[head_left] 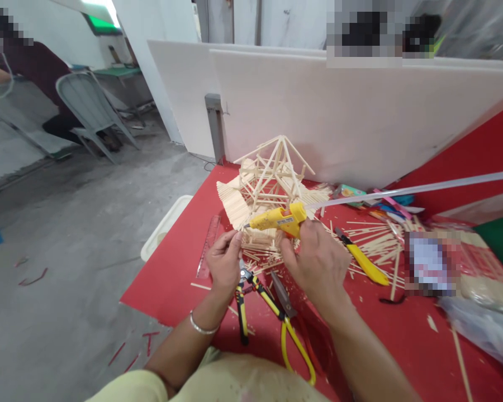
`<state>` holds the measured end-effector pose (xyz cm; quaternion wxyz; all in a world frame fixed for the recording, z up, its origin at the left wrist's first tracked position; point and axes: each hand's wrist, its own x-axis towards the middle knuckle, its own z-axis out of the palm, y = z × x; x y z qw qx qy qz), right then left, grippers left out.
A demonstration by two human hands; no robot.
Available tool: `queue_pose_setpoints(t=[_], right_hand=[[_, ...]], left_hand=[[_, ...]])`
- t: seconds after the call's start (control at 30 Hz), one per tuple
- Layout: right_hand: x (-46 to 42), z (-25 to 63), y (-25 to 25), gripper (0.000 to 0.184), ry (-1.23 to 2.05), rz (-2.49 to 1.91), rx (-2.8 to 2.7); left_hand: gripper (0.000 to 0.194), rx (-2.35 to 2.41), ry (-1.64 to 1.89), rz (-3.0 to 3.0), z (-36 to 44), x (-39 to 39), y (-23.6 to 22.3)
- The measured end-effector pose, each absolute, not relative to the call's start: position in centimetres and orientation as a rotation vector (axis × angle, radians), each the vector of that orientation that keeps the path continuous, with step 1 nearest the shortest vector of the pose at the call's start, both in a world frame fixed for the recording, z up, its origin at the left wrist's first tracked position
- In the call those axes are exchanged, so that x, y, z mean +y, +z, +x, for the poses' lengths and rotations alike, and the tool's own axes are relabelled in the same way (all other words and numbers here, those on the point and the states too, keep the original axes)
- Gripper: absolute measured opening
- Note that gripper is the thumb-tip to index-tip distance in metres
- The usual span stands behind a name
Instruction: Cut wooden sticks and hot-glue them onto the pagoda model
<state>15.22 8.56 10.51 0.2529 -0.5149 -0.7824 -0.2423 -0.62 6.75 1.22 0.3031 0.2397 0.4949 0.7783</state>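
Observation:
My right hand (318, 259) is wrapped round a yellow hot glue gun (281, 219), whose nozzle points left. A long translucent glue stick (419, 191) sticks out of its back toward the right edge. Close to the nozzle tip, my left hand (225, 261) has its thumb and fingers pinched together; what they hold is too small to make out. Just beyond both hands stands a model house frame (276, 173) of thin wooden sticks, with a peaked top and slatted side panels. The glue gun hides part of its front.
Below my hands lie black-and-yellow wire strippers (243, 287) and yellow-handled pliers (293, 335). A clear ruler (208, 245) is at left; a yellow utility knife (368, 265) and loose sticks (377, 237) are at right. White boards (339, 117) stand behind the red tabletop (167, 279). A person sits far left.

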Motion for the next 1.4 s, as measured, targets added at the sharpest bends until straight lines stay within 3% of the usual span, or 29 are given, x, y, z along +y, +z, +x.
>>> queue_pose_setpoints(t=[1.4], right_hand=[[8.5, 15.3, 9.9, 0.033, -0.596, -1.418, -2.088]], left_hand=[[0.024, 1.051, 2.064, 0.428, 0.4, 6.8, 1.6]])
